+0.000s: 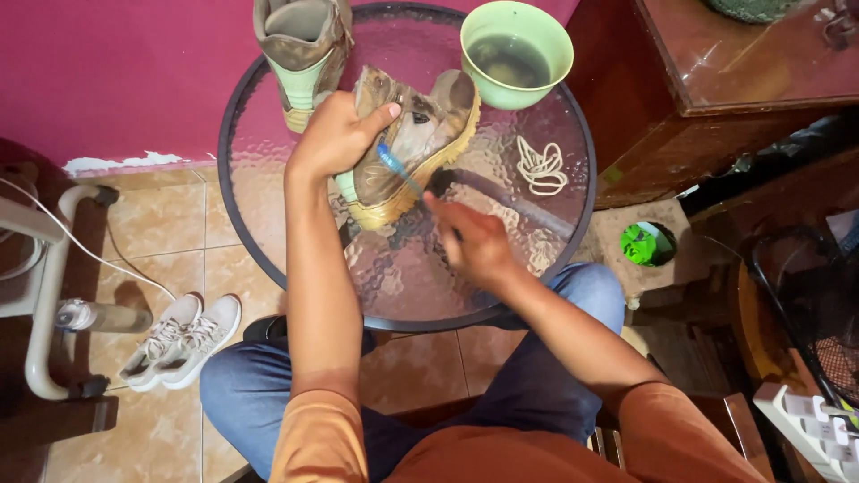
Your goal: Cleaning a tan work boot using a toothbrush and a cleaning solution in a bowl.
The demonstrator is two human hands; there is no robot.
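From the head view, the left hand (335,134) gripped a muddy shoe (407,148) lying on its side on the round glass counter (403,277). The right hand (474,241) was closed around a blue toothbrush (398,170), its head against the shoe. A second shoe (302,49), a green bowl (516,54) of water and white laces (540,166) sat nearby.

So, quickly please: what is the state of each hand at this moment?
Left hand: closed around the dirty brown shoe, holding it on the glass table.
Right hand: closed on the blue toothbrush, bristles at the shoe.
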